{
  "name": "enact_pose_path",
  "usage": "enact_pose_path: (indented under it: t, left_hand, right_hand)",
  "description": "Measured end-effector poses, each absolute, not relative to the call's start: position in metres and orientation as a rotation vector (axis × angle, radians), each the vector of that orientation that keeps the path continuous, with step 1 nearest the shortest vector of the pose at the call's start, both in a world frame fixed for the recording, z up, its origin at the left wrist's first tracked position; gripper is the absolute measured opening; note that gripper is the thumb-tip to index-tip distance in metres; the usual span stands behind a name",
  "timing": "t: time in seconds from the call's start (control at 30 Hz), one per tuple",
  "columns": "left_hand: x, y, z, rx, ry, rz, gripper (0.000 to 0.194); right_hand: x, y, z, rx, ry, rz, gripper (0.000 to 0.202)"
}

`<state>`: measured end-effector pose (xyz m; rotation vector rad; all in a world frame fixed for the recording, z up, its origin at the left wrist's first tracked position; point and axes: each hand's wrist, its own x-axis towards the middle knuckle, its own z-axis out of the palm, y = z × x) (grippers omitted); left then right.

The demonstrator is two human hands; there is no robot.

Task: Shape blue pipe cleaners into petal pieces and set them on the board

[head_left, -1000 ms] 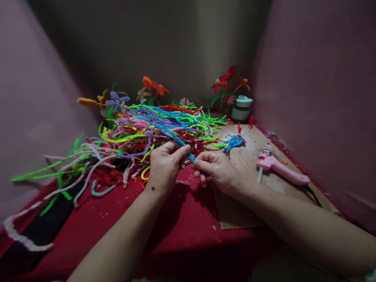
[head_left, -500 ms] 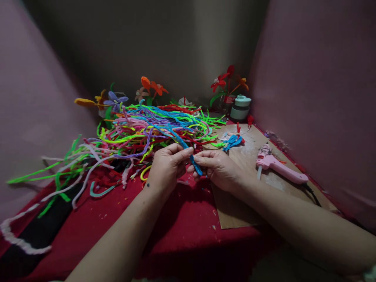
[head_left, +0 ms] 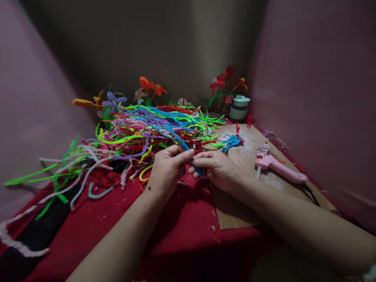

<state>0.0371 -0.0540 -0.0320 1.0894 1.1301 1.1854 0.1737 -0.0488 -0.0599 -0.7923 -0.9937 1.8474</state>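
Both hands pinch a blue pipe cleaner (head_left: 182, 143) in front of the heap. My left hand (head_left: 169, 166) is closed, thumb and forefinger gripping it from the left. Close beside it on the right, my right hand (head_left: 216, 168) is also closed, its fingertips on the lower stretch. The strand runs up and left toward the pile of coloured pipe cleaners (head_left: 164, 121), and its short lower end shows below the fingers. Whether it is one strand or several laid together I cannot tell. Looped blue pipe cleaners (head_left: 231, 143) lie to the right, beyond my right hand.
A pink glue gun (head_left: 272, 166) rests on a brown board (head_left: 232, 211) at the right. Behind stand a capped jar (head_left: 240, 107) and fuzzy red flowers (head_left: 219, 82); orange flowers (head_left: 152, 86) rise behind the pile. Red cloth (head_left: 117, 231) covers the table.
My right hand has closed in slightly toward my left along the blue pipe cleaner, covering more of its lower end. The view has shifted a little.
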Motion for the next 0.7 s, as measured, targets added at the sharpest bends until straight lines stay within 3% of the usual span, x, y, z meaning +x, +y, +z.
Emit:
enact_pose_path:
  t: [0.5,0.7]
  left_hand:
    - [0.0405,-0.0538,-0.0365,1.053,1.074,1.198,0.033]
    - [0.0421,-0.0557,-0.0336,0.970,1.003,1.224,0.023]
  right_hand:
    - [0.1719,-0.0492,-0.0597,-0.794,-0.971,1.729,0.008]
    - [0.1732,-0.0487,-0.0576,-0.782,-0.971,1.734,0.007]
